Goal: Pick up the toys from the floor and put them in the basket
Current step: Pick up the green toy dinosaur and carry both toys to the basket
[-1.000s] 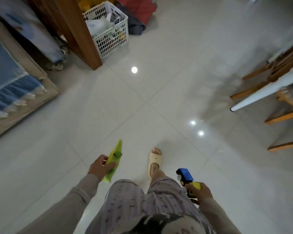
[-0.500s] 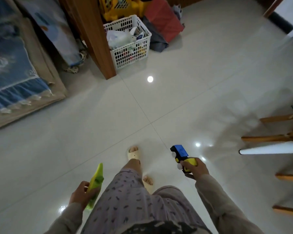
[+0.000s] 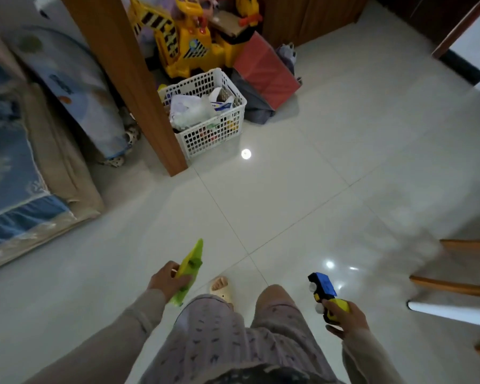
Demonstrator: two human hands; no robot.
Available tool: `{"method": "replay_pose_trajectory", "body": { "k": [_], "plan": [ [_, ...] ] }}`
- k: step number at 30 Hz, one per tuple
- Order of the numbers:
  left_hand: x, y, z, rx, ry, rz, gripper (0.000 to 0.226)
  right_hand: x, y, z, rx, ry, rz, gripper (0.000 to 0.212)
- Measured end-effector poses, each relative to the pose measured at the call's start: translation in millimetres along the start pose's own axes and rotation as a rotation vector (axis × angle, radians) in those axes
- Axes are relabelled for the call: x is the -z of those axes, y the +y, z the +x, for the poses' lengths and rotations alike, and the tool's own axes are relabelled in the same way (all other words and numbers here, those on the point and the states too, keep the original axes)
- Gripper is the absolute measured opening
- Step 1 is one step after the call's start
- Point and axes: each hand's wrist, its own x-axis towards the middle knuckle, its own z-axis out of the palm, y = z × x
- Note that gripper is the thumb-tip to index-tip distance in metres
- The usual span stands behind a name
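My left hand (image 3: 165,278) grips a flat green toy (image 3: 189,270) that points up and forward over the tiles. My right hand (image 3: 347,318) holds a blue, black and yellow toy vehicle (image 3: 324,292) with white wheels, low at my right side. The white plastic basket (image 3: 234,123) stands on the floor ahead, upper middle of the view, against a wooden post. It holds plastic bags and small toys. Both hands are well short of the basket, near my knees.
A wooden post (image 3: 128,79) rises left of the basket. A yellow ride-on digger (image 3: 189,42) and a red box (image 3: 263,70) sit behind it. A mattress with blue bedding (image 3: 14,173) lies at left. Wooden chair legs (image 3: 455,286) stand at right.
I have walked toward the basket, which now appears larger and nearer the middle. Both hands keep hold of their toys and swing with my steps.
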Motion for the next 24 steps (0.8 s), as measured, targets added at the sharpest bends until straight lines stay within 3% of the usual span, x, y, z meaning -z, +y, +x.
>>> {"method": "replay_pose_trajectory", "body": {
  "k": [9, 15, 19, 24],
  "plan": [
    [19.2, 152.0, 82.3, -0.104, 0.053, -0.068, 0.024, -10.6, -133.3, 69.6, -0.018, -0.023, -0.036, 0.012],
    [11.4, 191.5, 107.5, 0.092, 0.068, -0.209, 0.035, -30.5, -284.6, 119.1, 0.133, -0.151, -0.208, 0.024],
    [6.5, 202.9, 115.1, 0.232, 0.115, -0.306, 0.024, -37.6, -386.4, 139.4, 0.259, -0.238, -0.291, 0.023],
    [11.8, 222.6, 124.5, 0.354, 0.177, -0.432, 0.039, -59.3, -480.3, 156.2, 0.349, -0.294, -0.463, 0.026]
  ]
}}
